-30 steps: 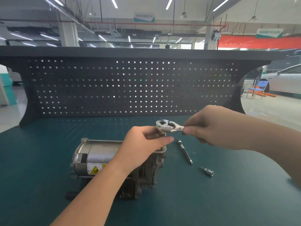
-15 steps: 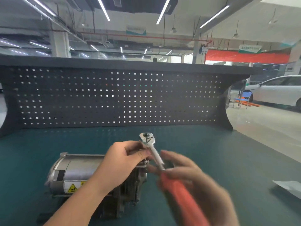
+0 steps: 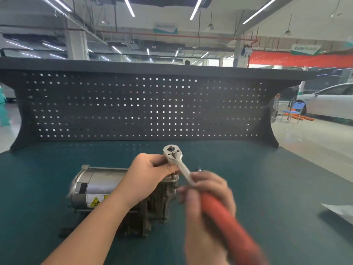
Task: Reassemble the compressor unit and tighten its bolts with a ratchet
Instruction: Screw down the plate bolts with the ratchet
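Head view, left hand (image 3: 152,174) pinching ratchet (image 3: 178,165) head above compressor (image 3: 107,190), right hand (image 3: 208,196) gripping its red handle.

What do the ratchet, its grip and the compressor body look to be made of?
Ratchet: bright polished metal, likely chromed steel, judging by its silvery sheen. Grip: matte red, probably rubber or plastic; motion blur leaves it open. Compressor: smooth satin-grey metal drum, perhaps aluminium, with a darker, rougher, seemingly cast end under the left hand.
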`<state>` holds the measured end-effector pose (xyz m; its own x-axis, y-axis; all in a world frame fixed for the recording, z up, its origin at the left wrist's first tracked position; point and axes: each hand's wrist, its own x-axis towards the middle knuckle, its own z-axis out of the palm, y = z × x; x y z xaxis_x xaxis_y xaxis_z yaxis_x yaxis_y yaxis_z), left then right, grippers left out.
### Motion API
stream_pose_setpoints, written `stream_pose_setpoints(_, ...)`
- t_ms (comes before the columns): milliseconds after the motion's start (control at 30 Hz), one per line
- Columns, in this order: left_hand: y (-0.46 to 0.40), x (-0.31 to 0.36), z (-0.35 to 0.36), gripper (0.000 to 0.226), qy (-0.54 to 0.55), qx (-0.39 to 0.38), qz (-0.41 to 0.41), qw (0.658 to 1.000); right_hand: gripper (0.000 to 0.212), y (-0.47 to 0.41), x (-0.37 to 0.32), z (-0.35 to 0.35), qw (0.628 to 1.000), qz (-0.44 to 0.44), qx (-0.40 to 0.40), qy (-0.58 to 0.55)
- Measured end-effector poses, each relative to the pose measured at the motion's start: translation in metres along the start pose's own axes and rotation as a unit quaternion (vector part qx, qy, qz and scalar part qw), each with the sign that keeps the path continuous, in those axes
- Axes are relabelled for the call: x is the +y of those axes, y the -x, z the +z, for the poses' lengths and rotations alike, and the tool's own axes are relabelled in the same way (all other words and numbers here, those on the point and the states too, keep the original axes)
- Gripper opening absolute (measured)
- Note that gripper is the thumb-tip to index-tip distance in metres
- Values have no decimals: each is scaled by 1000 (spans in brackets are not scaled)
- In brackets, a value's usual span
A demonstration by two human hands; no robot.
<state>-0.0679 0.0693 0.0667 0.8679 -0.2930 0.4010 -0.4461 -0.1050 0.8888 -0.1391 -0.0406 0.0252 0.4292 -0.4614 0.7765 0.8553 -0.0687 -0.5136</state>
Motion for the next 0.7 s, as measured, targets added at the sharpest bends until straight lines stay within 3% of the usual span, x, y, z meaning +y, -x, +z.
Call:
stream_pose_setpoints(67,3,4,0,30,1,-12,22,1000,10,-15,0,-5,986,105,102,-83)
stream_pose_setpoints(133,3,4,0,24,-6,-14,29,999,18,-36,9,-17,935,248,99,-234)
stream_pose_setpoints(167,2,3,0,22,-16,-10,30,999,22,-43,13,-25,923,273,88,-256)
stream_pose_setpoints(200,2,3,1,20,-28,-5,28,999,22,-48,15,-32,942,249,67,-216)
stream_pose_setpoints(267,2,3,1,20,-35,1,25,999,18,-50,12,-33,997,53,-26,-43)
stream_pose_setpoints(300,3,4,1,24,-25,0,25,999,19,-48,11,-29,992,-77,-100,9)
stream_pose_setpoints(367,5,5,2,37,8,-2,21,1000,23,-47,12,-17,935,-278,-209,73)
stream_pose_setpoints(433,6,7,3,44,8,3,20,1000,31,-54,11,-1,895,-373,-214,117)
stream_pose_setpoints(500,4,7,3,48,-13,5,13,1000,42,-58,14,9,886,-406,-193,115)
stream_pose_setpoints(600,1,6,2,45,2,4,7,1000,28,-63,27,5,881,-437,-175,45)
stream_pose_setpoints(667,2,7,2,34,9,1,9,1000,21,-71,40,-5,915,-367,-170,0)
stream_pose_setpoints(700,2,7,2,29,7,2,9,1000,20,-77,43,-8,949,-281,-143,-19)
